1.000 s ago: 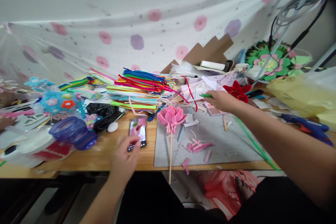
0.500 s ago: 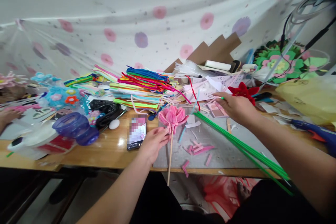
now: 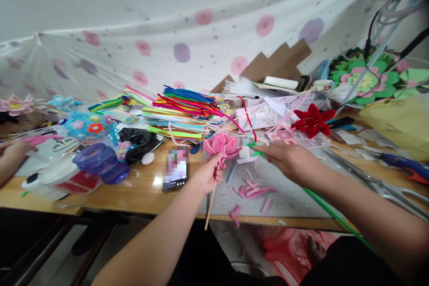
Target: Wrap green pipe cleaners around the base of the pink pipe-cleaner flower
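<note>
Just below its petals, my left hand (image 3: 211, 174) is closed around a pink fuzzy flower (image 3: 220, 144). The flower's thin wooden stick (image 3: 210, 208) slants down past the table edge. My right hand (image 3: 290, 161) is over a bundle of green pipe cleaners (image 3: 330, 210), fingers closed at their near-left ends; how many it grips is hidden under the palm. Pink pipe cleaner offcuts (image 3: 256, 191) and a white paper scrap (image 3: 246, 154) lie on the grey mat (image 3: 217, 201) between my hands. A red flower (image 3: 313, 120) lies beyond my right hand.
Behind are stacked coloured pipe cleaners (image 3: 184, 109). A phone (image 3: 175, 167) and a purple container (image 3: 98, 163) stand left; large scissors (image 3: 378, 183) and a blue glue gun (image 3: 404, 164) lie right. Another person's hand (image 3: 15, 156) is at the far left.
My right hand has come down and nearer onto the green pipe cleaners. My left hand has shifted up and closed around the flower's base, tilting its stick. The scissors are now uncovered.
</note>
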A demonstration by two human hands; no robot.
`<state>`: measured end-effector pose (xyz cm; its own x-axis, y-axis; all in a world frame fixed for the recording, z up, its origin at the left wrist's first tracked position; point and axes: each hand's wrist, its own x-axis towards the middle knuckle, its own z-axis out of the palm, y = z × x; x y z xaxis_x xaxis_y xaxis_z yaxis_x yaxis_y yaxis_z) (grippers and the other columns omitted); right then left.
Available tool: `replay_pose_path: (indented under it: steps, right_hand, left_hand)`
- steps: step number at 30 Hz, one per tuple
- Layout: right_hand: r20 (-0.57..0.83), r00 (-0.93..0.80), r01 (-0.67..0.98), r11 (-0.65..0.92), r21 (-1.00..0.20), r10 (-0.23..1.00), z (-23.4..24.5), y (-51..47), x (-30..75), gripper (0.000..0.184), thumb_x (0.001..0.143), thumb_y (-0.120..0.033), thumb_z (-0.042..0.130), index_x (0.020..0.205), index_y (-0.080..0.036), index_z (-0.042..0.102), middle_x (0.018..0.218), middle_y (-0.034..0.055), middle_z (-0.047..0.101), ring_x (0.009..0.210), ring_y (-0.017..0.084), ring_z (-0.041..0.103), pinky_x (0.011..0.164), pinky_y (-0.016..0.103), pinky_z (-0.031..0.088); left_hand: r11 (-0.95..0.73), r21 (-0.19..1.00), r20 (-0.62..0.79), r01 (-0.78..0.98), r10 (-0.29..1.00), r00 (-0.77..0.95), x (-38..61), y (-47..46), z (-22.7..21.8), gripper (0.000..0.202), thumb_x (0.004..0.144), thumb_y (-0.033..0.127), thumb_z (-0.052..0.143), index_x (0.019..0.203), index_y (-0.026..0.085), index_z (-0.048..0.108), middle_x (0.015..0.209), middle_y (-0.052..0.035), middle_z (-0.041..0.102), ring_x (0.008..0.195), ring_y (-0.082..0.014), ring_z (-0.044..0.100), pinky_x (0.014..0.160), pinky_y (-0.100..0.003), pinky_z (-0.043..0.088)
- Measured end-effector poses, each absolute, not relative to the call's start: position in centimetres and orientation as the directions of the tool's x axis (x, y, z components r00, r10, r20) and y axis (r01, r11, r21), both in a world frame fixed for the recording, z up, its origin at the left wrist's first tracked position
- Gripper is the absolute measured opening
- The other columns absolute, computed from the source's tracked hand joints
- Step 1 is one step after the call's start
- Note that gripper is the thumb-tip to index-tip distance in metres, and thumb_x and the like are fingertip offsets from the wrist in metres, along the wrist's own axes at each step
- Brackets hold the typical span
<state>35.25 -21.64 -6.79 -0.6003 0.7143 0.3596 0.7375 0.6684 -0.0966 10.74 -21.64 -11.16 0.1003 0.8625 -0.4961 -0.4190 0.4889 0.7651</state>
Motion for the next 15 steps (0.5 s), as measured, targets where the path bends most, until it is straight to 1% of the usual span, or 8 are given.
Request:
replay_pose_path:
  steps: [2,4,6,8,10,13,15]
  right_hand:
    - [0.366,-0.6,0.722,0.679,-0.137,0.712,-6.8,-21.9,35.2,0.036,0.092,-0.021,0.041,0.123,-0.024,0.058,0.099,0.0073,0.069,0.08,0.019,0.064,0.07,0.028,0.049]
    - [0.384,-0.603,0.691,0.698,-0.187,0.699,-6.7,-22.2,35.0,0.035,0.093,-0.024,0.039,0.121,-0.02,0.059,0.099,0.009,0.069,0.083,0.019,0.064,0.072,0.029,0.049]
    - [0.409,-0.608,0.649,0.723,-0.237,0.68,-6.5,-22.6,34.6,0.035,0.093,-0.023,0.038,0.12,-0.017,0.06,0.093,0.01,0.069,0.08,0.019,0.064,0.07,0.028,0.049]
    - [0.437,-0.619,0.591,0.753,-0.288,0.653,-6.1,-23.1,34.0,0.034,0.092,-0.019,0.038,0.117,-0.017,0.061,0.083,0.0078,0.069,0.072,0.017,0.064,0.065,0.026,0.048]
    - [0.46,-0.628,0.524,0.778,-0.347,0.628,-5.7,-23.7,33.3,0.033,0.091,-0.017,0.038,0.112,-0.02,0.063,0.077,0.0048,0.068,0.066,0.015,0.063,0.062,0.023,0.047]
    - [0.466,-0.596,0.482,0.755,-0.444,0.654,-5.4,-24.5,32.3,0.031,0.09,-0.016,0.039,0.108,-0.023,0.063,0.072,0.0012,0.067,0.06,0.012,0.061,0.057,0.02,0.045]
    - [0.472,-0.556,0.474,0.728,-0.495,0.684,-5.5,-24.9,31.8,0.027,0.09,-0.017,0.041,0.104,-0.023,0.064,0.069,-0.0006,0.066,0.058,0.011,0.059,0.056,0.02,0.044]
  left_hand:
    - [0.442,0.778,-0.446,-0.446,0.889,0.102,10.8,-21.9,-10.9,0.027,0.071,0.034,0.072,0.069,0.015,0.053,0.054,0.0051,0.052,0.031,-0.0001,0.036,0.033,-0.011,0.02]
    - [0.4,0.783,-0.395,-0.476,0.911,0.116,11.1,-22.6,-10.3,0.03,0.067,0.034,0.076,0.07,0.016,0.052,0.055,0.0059,0.05,0.034,0.0007,0.035,0.035,-0.011,0.021]
    - [0.376,0.776,-0.354,-0.506,0.924,0.144,11.5,-23.5,-9.5,0.034,0.063,0.034,0.079,0.072,0.016,0.052,0.058,0.0061,0.049,0.036,0.0013,0.034,0.037,-0.011,0.022]
    - [0.369,0.761,-0.325,-0.535,0.929,0.177,12.0,-24.6,-8.8,0.038,0.061,0.036,0.08,0.073,0.016,0.05,0.06,0.0062,0.048,0.038,0.0014,0.033,0.038,-0.011,0.022]
    - [0.37,0.743,-0.306,-0.558,0.929,0.208,12.6,-25.5,-8.3,0.04,0.061,0.038,0.08,0.072,0.017,0.048,0.06,0.0065,0.046,0.039,0.0011,0.032,0.038,-0.011,0.021]
    - [0.382,0.717,-0.29,-0.583,0.924,0.249,13.3,-26.6,-7.7,0.04,0.063,0.038,0.079,0.07,0.017,0.045,0.06,0.0065,0.044,0.039,0.0008,0.031,0.039,-0.011,0.02]
    - [0.394,0.692,-0.284,-0.605,0.919,0.275,13.6,-27.1,-7.4,0.038,0.063,0.036,0.079,0.07,0.017,0.046,0.06,0.0057,0.045,0.04,0.0005,0.031,0.039,-0.012,0.02]
